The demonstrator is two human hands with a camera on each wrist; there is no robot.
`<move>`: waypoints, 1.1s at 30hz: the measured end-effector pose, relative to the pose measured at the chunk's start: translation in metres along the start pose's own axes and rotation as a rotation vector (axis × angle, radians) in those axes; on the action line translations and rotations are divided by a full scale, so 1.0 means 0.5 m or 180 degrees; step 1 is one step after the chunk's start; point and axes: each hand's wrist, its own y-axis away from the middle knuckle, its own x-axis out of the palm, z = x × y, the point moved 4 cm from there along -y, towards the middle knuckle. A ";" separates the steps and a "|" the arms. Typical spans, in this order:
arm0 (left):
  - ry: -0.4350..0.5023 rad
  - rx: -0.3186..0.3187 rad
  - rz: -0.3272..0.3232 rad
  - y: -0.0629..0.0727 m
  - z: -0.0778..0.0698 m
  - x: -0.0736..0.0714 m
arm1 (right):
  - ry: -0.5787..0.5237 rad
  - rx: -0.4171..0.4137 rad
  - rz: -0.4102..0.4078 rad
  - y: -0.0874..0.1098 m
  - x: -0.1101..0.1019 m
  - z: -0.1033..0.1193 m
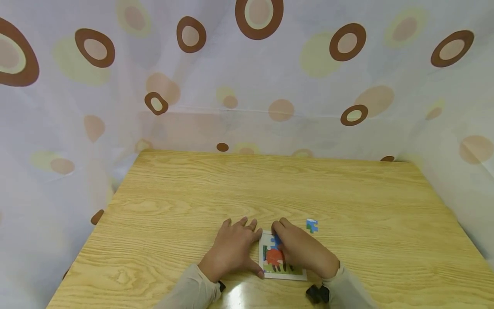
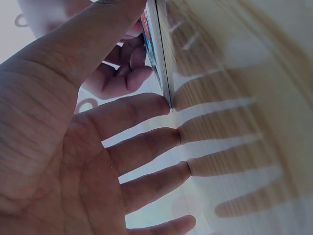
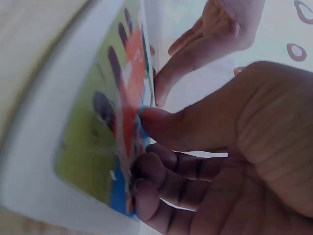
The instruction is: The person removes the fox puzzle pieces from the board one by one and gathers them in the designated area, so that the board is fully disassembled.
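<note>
Jigsaw puzzle, partly filled, lying flat in white-bordered tray; orange-red figure with dark legs on green, some blue pieces above, pale bare patch at upper left. Left hand spread at tray's left edge, thumb and index touching it. Right hand over upper right, fingers bent at blue area, grip unclear. Loose piece, blue with white and green, lies flat, apart, beyond tray's upper right
</note>
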 end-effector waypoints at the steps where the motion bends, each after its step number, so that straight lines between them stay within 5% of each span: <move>1: -0.0001 0.0002 0.0000 0.000 0.000 0.000 | -0.0059 0.0024 0.0062 -0.001 -0.001 -0.002; 7: -0.0021 0.0005 -0.0021 0.000 -0.002 0.001 | -0.0282 0.0175 0.0252 -0.008 -0.004 -0.009; 33: -0.0083 -0.0002 0.0044 0.003 -0.005 -0.004 | -0.0786 0.0139 0.0262 -0.005 -0.006 -0.045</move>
